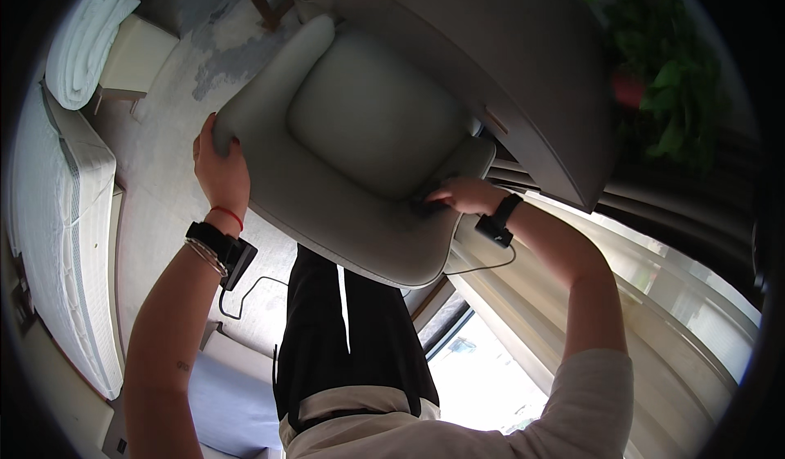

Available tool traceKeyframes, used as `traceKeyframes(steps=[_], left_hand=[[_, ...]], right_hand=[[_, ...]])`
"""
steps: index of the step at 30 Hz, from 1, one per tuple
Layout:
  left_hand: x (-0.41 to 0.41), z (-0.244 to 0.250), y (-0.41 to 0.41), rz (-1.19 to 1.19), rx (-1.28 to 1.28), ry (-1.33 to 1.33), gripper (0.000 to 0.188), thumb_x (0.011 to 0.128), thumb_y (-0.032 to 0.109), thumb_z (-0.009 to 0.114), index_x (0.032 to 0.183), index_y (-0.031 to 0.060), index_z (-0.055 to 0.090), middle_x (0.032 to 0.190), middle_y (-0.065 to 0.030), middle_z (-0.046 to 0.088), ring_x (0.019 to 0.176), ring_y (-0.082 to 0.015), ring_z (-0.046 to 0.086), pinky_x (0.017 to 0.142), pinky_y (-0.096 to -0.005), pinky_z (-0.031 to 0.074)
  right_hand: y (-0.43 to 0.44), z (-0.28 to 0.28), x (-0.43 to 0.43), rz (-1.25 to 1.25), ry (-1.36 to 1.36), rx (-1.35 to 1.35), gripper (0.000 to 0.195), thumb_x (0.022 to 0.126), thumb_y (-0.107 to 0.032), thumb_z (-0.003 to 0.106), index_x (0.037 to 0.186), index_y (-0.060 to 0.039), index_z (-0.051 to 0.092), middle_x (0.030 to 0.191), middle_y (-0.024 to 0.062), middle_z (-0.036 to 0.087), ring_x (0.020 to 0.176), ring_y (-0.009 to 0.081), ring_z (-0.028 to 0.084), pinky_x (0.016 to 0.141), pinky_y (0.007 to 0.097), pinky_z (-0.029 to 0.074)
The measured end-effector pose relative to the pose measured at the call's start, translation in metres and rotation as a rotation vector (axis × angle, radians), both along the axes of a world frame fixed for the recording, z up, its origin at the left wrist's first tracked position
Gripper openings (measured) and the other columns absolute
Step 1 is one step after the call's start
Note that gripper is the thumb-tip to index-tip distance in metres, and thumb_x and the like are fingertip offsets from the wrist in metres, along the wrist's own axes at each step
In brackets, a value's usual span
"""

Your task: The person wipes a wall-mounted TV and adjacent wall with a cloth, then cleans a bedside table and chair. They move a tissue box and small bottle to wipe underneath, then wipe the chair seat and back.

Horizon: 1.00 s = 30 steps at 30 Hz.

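Observation:
An upholstered grey armchair (343,207) stands before me, with its seat cushion (374,115) beyond the curved back. At the left, my left hand (224,165) rests on the chair's rim, its fingers curled over the edge. My right hand (469,195) is at the inner right side of the backrest, its fingers closed on a small dark object (426,207) pressed against the upholstery. Shadow hides what that object is. Black devices with cables are strapped to both wrists.
A large dark table (527,122) overhangs the seat's far side. Long curtains (552,312) hang by a window at the right. Green plants (668,91) are at the upper right. A mattress (80,232), a rolled white quilt (89,42) and a cream stool (138,54) are at the left.

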<state>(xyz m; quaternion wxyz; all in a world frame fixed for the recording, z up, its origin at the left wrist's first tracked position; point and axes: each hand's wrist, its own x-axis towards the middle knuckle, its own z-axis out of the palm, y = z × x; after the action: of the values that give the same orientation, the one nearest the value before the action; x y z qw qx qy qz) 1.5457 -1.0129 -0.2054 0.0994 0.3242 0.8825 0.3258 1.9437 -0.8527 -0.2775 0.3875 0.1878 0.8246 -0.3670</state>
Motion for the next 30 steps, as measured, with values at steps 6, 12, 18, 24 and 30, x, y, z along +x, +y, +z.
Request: traceKeyframes(steps=[6,12,18,24,30], left_hand=[[0.001,-0.002,0.001,-0.008,0.016,-0.012,0.049,0.089,0.002,0.058,0.137,0.0085,0.053,0.131,-0.0155,0.056,0.122,-0.0361,0.056,0.098,-0.0436,0.05],[0.001,-0.005,-0.001,-0.014,0.014,0.004,0.049,0.089,0.002,0.058,0.138,0.0089,0.053,0.131,-0.0154,0.056,0.122,-0.0356,0.056,0.098,-0.0424,0.05],[0.001,-0.004,-0.001,-0.015,0.025,0.008,0.048,0.089,0.003,0.058,0.137,0.0081,0.053,0.131,-0.0156,0.056,0.122,-0.0356,0.056,0.098,-0.0428,0.049],[-0.002,-0.006,-0.002,-0.036,0.08,-0.015,0.048,0.089,0.005,0.057,0.137,0.0078,0.054,0.131,-0.0162,0.057,0.121,-0.036,0.056,0.099,-0.0436,0.047],[0.0,-0.006,0.001,-0.006,0.073,-0.028,0.049,0.088,0.004,0.058,0.137,0.0078,0.053,0.131,-0.0164,0.057,0.121,-0.0361,0.056,0.099,-0.0432,0.047]], right_hand=[[0.037,-0.002,0.018,-0.008,-0.12,0.572,0.046,0.088,-0.012,0.054,0.13,-0.0267,0.064,0.115,0.0138,0.067,0.109,0.0266,0.063,0.094,0.0443,0.05],[-0.042,0.015,0.002,-0.081,0.128,0.068,0.045,0.089,-0.012,0.054,0.131,-0.0252,0.063,0.108,0.015,0.069,0.103,0.0323,0.065,0.089,0.0425,0.051],[-0.091,0.111,-0.026,-0.591,0.355,-0.361,0.059,0.085,0.007,0.053,0.132,-0.026,0.062,0.125,0.0157,0.064,0.107,0.035,0.063,0.091,0.043,0.052],[-0.022,0.032,0.047,-0.225,0.233,0.35,0.06,0.077,0.01,0.054,0.126,-0.0212,0.066,0.132,0.0179,0.057,0.121,0.0366,0.056,0.101,0.0421,0.049],[-0.005,0.01,0.049,-0.123,0.176,0.4,0.061,0.079,0.006,0.055,0.132,-0.0242,0.061,0.13,0.0194,0.056,0.12,0.0363,0.056,0.099,0.0441,0.05]])
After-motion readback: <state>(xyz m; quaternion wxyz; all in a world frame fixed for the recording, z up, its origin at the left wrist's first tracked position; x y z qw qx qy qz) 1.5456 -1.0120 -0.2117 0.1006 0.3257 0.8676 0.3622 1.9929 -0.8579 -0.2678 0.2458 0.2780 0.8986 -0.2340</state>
